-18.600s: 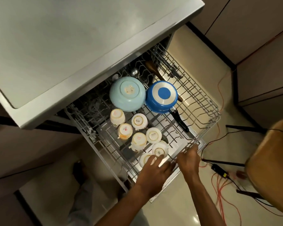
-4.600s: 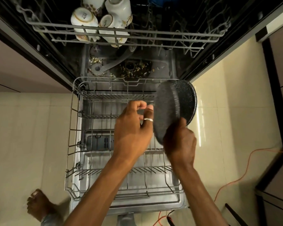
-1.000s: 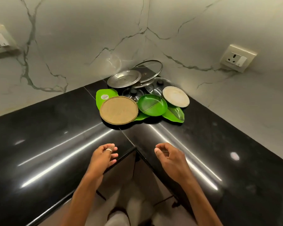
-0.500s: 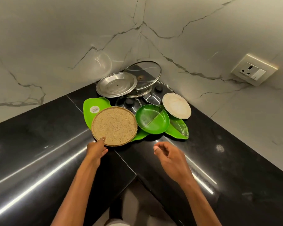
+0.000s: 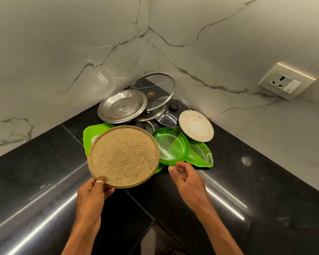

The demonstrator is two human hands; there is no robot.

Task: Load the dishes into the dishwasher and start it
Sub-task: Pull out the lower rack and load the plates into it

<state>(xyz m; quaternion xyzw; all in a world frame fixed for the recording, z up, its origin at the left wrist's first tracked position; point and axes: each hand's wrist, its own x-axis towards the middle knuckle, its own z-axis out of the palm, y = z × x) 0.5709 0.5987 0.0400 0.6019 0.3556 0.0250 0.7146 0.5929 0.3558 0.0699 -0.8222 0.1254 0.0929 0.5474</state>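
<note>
Your left hand (image 5: 94, 192) is clamped on the near edge of the speckled tan plate (image 5: 123, 156), thumb with the ring on top of the rim and the other fingers under it. The plate tilts up from your grip, and its far edge covers part of the green leaf-shaped plate (image 5: 92, 132) lying beyond your left hand on the black counter (image 5: 35, 162).

Further out from that hand, in the corner, a steel lid (image 5: 122, 106) leans against a stack of glass lids (image 5: 155, 87).

Just right of the tan plate sits the round green divided bowl (image 5: 171, 147), directly beyond your right hand's fingertips. Your right hand (image 5: 188, 181) holds nothing: the fingers are loosely curled and apart, hovering just short of the bowl's near rim, not touching it. Past the bowl and a little right lies a cream plate (image 5: 196, 127), with a second green leaf plate (image 5: 201, 156) beneath both. A wall socket (image 5: 285, 80) sits well off to the right of that hand.
</note>
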